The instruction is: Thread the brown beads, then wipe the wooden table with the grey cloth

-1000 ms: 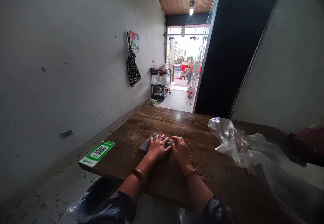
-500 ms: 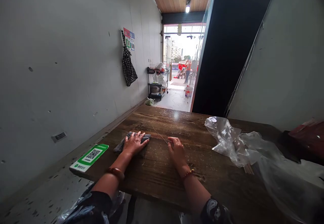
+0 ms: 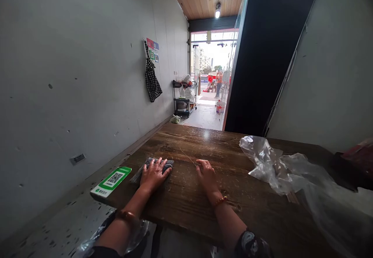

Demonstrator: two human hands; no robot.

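Note:
My left hand (image 3: pixel 154 175) lies palm down with its fingers spread over a dark grey folded cloth-like bundle (image 3: pixel 149 161). The bundle rests on the wooden table and seems to have clear plastic at its left edge; my palm covers much of it. To the right, my right hand (image 3: pixel 206 173) rests on the tabletop with curled fingers, thumb against index finger. A thin straw-coloured strand (image 3: pixel 188 156) runs across the wood up to those fingertips, and they appear to pinch its end.
On the dark wooden table (image 3: pixel 186 207), a green QR-code sign (image 3: pixel 112 181) lies at the left corner. Crumpled clear plastic (image 3: pixel 265 164) spreads over the right side. Beyond the table stand a loaded cart (image 3: pixel 184 98) and a bucket (image 3: pixel 220 107); a person (image 3: pixel 218 84) is outside.
The view has shifted slightly, so the scene sits a little further right and lower. My left hand's fingers are spread wider on the bundle. My right hand stays at the strand's end.

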